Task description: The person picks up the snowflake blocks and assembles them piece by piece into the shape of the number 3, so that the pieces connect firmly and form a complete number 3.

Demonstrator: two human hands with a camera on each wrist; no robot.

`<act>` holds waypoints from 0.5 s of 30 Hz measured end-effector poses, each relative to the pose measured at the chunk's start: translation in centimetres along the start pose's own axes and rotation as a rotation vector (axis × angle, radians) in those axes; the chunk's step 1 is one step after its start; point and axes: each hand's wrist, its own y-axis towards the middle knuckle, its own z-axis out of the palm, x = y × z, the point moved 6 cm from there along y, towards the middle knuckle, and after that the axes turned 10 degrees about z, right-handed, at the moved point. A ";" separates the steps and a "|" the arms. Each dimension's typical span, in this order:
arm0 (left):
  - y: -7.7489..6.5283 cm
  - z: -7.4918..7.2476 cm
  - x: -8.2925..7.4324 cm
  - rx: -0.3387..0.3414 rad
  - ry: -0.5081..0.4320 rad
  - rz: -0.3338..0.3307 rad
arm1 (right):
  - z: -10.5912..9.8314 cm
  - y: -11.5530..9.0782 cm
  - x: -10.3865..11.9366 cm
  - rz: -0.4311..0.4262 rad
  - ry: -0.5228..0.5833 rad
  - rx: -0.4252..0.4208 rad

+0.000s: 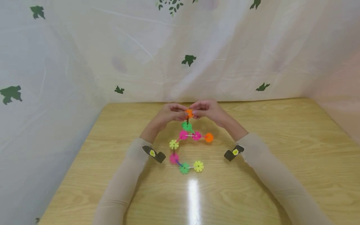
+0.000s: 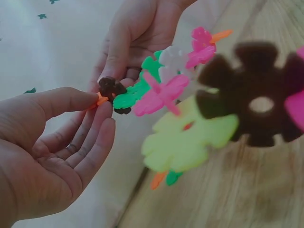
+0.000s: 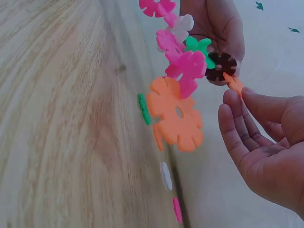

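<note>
An orange notched plastic disc (image 1: 189,113) sits at the far end of a chain of interlocking flower-shaped discs. My left hand (image 1: 170,115) pinches this disc from the left between thumb and fingers. From the other side my right hand (image 1: 208,110) pinches the same disc. A brown disc (image 3: 221,66) is slotted onto it, followed by a green disc (image 1: 187,126). Two pink discs lead to a second orange disc (image 1: 209,137) on the right. Through a yellow disc (image 1: 174,144) and a pink disc (image 1: 174,158), the chain curves to a yellow end disc (image 1: 198,166).
The wooden table (image 1: 253,187) spreads beneath the chain, meeting a pale leaf-patterned curtain (image 1: 140,62) behind. Green (image 3: 144,109), white (image 3: 166,175) and pink (image 3: 177,210) pieces show edge-on in the right wrist view; whether they join the chain, I cannot tell.
</note>
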 end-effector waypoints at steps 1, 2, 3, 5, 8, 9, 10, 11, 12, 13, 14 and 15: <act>-0.1 -0.3 -0.1 0.009 0.004 0.003 | 0.0 0.0 0.0 0.003 -0.009 0.002; -0.2 -0.6 -0.2 0.018 0.012 0.007 | 0.1 0.0 -0.1 0.009 -0.017 0.004; -0.3 -0.9 -0.4 0.025 0.018 0.012 | 0.1 0.1 -0.1 0.017 -0.029 0.006; -0.4 -1.5 -0.6 0.032 0.030 0.014 | 0.1 0.0 -0.2 0.030 -0.059 0.012; -0.6 -2.3 -0.9 0.027 0.033 0.003 | 0.1 0.0 -0.3 0.068 -0.103 0.042; -0.6 -2.5 -0.9 0.026 0.032 -0.003 | 0.1 0.0 -0.4 0.084 -0.124 0.054; -0.7 -2.6 -0.9 0.024 0.030 -0.009 | 0.2 0.1 -0.5 0.099 -0.144 0.069; -0.7 -2.7 -1.0 0.024 0.028 -0.013 | 0.2 0.1 -0.5 0.113 -0.165 0.087; -0.8 -2.8 -1.0 0.025 0.027 -0.015 | 0.3 0.2 -0.6 0.127 -0.182 0.105; -0.8 -2.9 -1.0 0.027 0.030 -0.016 | 0.4 0.4 -0.7 0.137 -0.207 0.123; -0.8 -3.0 -0.9 0.028 0.031 -0.015 | 0.5 0.6 -0.8 0.144 -0.231 0.144; -0.8 -3.1 -0.9 0.027 0.034 -0.016 | 0.7 0.9 -0.9 0.139 -0.259 0.173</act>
